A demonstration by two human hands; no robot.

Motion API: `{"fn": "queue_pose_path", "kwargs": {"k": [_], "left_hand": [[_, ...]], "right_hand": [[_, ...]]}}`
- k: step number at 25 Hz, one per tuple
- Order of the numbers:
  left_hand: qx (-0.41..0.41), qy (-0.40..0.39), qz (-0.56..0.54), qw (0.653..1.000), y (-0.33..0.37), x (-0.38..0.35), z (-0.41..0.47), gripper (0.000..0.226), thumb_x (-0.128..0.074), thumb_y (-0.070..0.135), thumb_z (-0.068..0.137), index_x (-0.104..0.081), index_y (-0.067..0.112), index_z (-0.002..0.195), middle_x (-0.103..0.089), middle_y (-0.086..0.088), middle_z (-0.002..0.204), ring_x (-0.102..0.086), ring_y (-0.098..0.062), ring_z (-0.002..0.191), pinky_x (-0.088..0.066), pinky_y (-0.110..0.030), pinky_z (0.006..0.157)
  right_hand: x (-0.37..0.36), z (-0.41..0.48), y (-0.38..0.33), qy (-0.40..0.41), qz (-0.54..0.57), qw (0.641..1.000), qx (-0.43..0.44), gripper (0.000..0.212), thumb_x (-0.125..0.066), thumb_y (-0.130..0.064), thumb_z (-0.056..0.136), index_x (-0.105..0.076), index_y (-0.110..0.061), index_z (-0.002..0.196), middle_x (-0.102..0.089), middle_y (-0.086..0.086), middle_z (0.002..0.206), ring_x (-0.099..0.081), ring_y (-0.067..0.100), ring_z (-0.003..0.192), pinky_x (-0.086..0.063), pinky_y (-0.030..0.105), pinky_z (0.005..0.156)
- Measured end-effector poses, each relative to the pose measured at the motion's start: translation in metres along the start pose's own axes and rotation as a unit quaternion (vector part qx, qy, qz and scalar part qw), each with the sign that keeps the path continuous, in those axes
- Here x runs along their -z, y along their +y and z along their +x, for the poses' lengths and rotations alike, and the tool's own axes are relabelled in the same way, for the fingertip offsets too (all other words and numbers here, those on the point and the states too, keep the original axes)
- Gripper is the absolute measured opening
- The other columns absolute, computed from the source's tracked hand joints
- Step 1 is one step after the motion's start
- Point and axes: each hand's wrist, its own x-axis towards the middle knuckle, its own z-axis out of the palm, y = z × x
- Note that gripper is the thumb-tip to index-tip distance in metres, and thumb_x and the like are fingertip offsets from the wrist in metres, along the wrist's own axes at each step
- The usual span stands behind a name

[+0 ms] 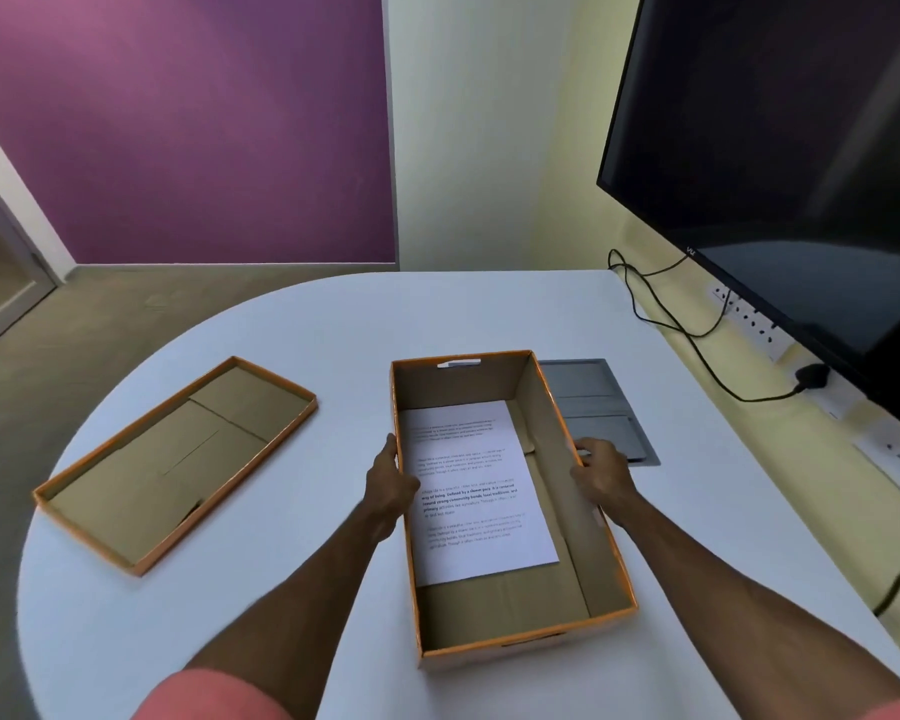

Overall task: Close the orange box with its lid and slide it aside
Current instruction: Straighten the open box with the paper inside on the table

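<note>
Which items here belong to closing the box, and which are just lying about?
In the job: orange box, open, held by left hand and right hand on its long walls; lid, upturned on the table to its left; printed sheet inside.

Lying about: grey hatch, monitor, cables.

The print on the sheet (476,491) is too blurred to be read. The screen (780,163) is cut off by the top and right edges.

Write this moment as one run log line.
left hand: on orange box left wall | right hand: on right wall | lid: off, left | paper: inside
</note>
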Motion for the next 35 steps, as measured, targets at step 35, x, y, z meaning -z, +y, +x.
{"fn": "queue_pose_path", "kwargs": {"k": [35], "left_hand": [[0.059, 0.034, 0.082, 0.994, -0.045, -0.047, -0.064, 0.073, -0.052, 0.014, 0.097, -0.007, 0.015, 0.155, -0.019, -0.01, 0.162, -0.029, -0.035, 0.145, -0.034, -0.046, 0.112]], "right_hand": [[0.006, -0.048, 0.06, -0.091, -0.125, 0.988, 0.009, 0.052, -0.061, -0.021, 0.092, -0.041, -0.002, 0.135, -0.057, 0.023, 0.13, -0.057, 0.039, 0.117, -0.051, 0.045, 0.096]]}}
